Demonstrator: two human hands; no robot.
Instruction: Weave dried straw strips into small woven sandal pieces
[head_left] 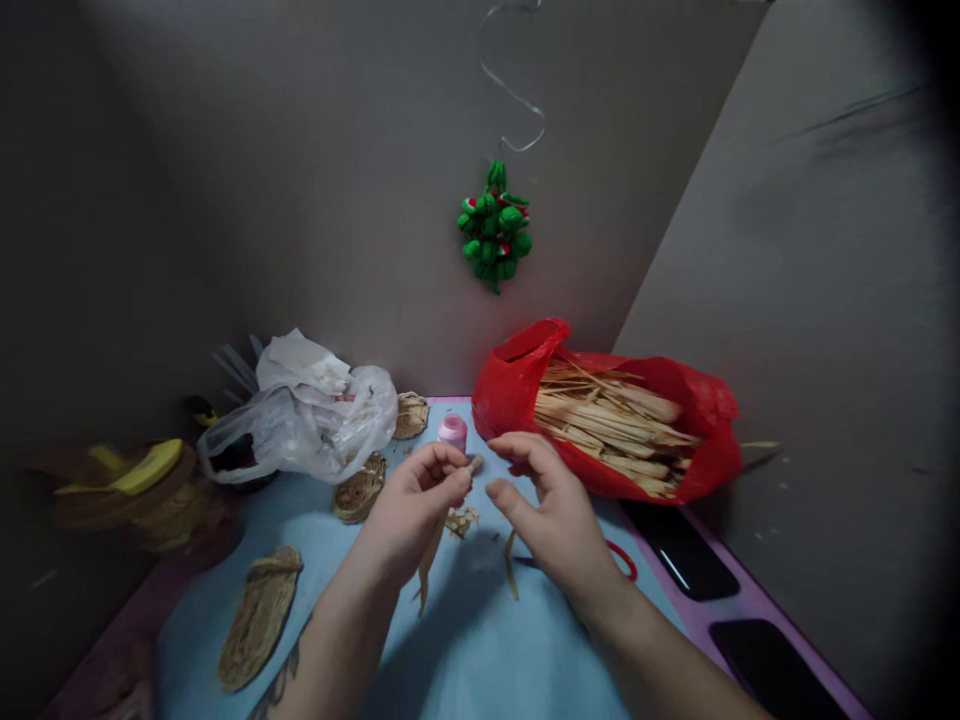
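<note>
My left hand point(421, 500) pinches a dried plant strip point(429, 568) between thumb and fingers. Its short end pokes out past the fingertips, and the long tail hangs below the palm. Just to the right, my right hand point(553, 510) is held with thumb and fingers apart and nothing visible between them. Behind both hands stands a pink thread spool point(452, 433). Small dry scraps point(460, 521) and a loose strip point(511, 568) lie on the blue surface below. Scissors with a red handle point(625, 562) are partly hidden by my right forearm.
A red bag point(510, 390) of dried husks point(611, 410) sits at back right, near two black phones point(679, 550). At left are a clear plastic bag point(330, 425), a sole-shaped woven piece point(261, 618) and a basket with a yellow object point(150, 467). A green ornament point(495, 235) hangs behind.
</note>
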